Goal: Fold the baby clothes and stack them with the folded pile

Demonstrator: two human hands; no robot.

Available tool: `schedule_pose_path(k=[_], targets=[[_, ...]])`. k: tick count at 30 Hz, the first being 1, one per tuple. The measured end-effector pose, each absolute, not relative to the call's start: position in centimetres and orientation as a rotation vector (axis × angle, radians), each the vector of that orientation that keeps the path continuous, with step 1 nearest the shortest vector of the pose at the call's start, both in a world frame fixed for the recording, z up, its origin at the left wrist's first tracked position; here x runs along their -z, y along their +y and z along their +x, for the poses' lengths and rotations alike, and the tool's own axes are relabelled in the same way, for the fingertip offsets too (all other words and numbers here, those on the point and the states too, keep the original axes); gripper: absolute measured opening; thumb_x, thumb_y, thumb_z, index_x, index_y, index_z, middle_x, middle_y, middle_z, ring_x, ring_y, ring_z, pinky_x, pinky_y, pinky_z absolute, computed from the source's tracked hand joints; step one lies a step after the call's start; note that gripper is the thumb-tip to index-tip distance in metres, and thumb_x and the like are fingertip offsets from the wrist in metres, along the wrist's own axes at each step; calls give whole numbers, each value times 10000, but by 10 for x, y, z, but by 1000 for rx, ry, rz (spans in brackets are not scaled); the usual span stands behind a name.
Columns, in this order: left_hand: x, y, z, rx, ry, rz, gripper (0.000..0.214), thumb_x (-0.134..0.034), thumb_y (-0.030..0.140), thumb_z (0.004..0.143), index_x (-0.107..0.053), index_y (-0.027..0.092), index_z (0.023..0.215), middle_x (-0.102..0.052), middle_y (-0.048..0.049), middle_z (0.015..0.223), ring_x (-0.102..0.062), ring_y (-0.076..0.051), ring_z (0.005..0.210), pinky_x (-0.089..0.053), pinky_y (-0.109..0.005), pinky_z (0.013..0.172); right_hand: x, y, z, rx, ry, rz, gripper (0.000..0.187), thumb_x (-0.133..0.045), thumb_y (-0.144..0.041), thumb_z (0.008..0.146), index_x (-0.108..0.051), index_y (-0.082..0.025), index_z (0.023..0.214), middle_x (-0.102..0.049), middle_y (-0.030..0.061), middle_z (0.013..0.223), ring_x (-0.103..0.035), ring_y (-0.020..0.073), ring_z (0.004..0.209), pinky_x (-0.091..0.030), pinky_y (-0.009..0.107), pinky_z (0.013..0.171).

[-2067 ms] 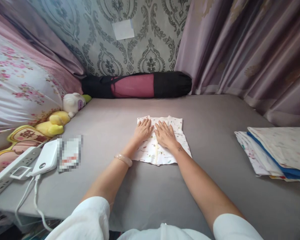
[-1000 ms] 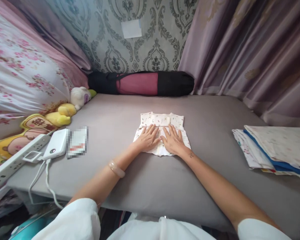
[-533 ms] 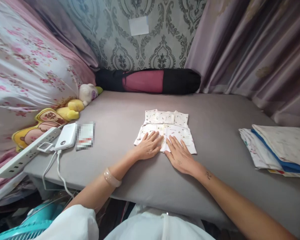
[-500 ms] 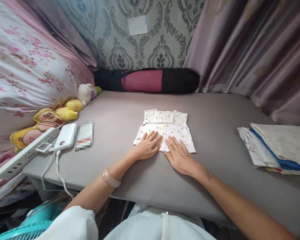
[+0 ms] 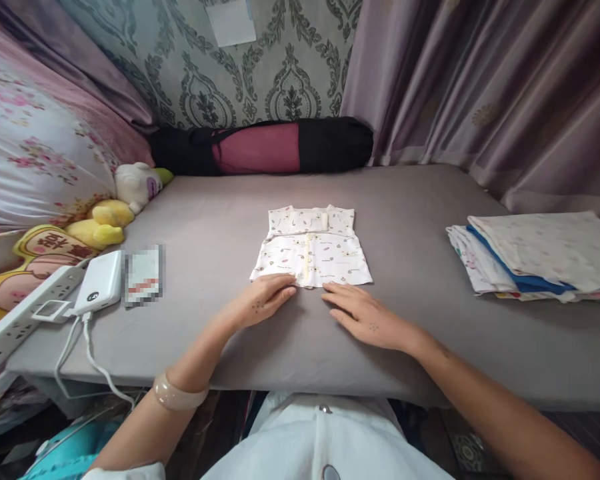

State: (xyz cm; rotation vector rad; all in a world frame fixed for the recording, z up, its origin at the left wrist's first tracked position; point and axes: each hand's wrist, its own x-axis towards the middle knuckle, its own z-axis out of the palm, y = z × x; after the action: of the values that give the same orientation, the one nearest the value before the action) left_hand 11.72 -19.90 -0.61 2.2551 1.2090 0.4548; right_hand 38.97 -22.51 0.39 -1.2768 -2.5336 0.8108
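Observation:
A small white printed garment [image 5: 311, 252] lies flat on the grey mattress [image 5: 410, 200], its top part folded over in a band. My left hand [image 5: 263, 300] rests palm down on the mattress, its fingertips at the garment's lower hem. My right hand [image 5: 365, 317] lies flat a little further right, fingertips just below the hem and barely apart from the cloth. Neither hand holds anything. A pale bangle [image 5: 180, 393] circles my left wrist.
A stack of folded cloths [image 5: 530, 257] lies at the right of the mattress. At the left are a white power bank [image 5: 100, 283], a power strip [image 5: 30, 313], a blurred flat packet [image 5: 143, 275] and plush toys [image 5: 97, 227]. A black and pink bolster bag [image 5: 260, 148] lies along the wall.
Both hands have slid back toward me, off the garment and onto the mattress beside its hem. The garment now shows fully, and the view has tilted slightly.

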Motion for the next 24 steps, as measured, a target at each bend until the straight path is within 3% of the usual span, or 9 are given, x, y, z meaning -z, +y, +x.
schedule_pose_path(k=[3,7,10,17,24], targets=[[4,-191,103,-653,1444,2070,386,-435,484,938,-659,232,1126,-696,-77,1121,-655,-219,956,-515,-310,816,-8,-206,408,-1022,-2166,-1380,350,-435,-377,958,-697,-254,1154,-681,39,1222,-615,231,1142,-465,394,1019],[8,-177,80,-820,1864,1935,329,-508,436,861,-655,199,1036,-683,-94,1005,-631,-212,867,-494,-312,760,1,-176,437,-1002,-1649,-1593,286,-512,-348,907,-688,-170,1043,-740,80,979,-693,183,816,-556,306,734],[7,-170,68,-742,2011,1786,338,-553,419,810,-639,192,1046,-680,-74,883,-620,-214,805,-480,-323,733,8,-160,453,-969,-1450,-1742,239,-536,-287,884,-653,-142,1034,-733,103,959,-680,149,709,-506,231,571],[6,-157,71,-631,2045,1584,391,-624,423,739,-624,177,1044,-659,-50,787,-610,-201,719,-440,-287,609,24,-144,449,-938,-1466,-1792,281,-580,-255,838,-605,-129,1088,-721,81,898,-627,107,584,-449,215,554],[4,-156,83,-607,1918,1464,503,-676,455,704,-605,162,1106,-648,-38,772,-597,-185,677,-413,-268,575,21,-152,438,-952,-1658,-1786,348,-552,-382,840,-586,-183,1123,-593,-49,583,-521,114,471,-373,220,492]])
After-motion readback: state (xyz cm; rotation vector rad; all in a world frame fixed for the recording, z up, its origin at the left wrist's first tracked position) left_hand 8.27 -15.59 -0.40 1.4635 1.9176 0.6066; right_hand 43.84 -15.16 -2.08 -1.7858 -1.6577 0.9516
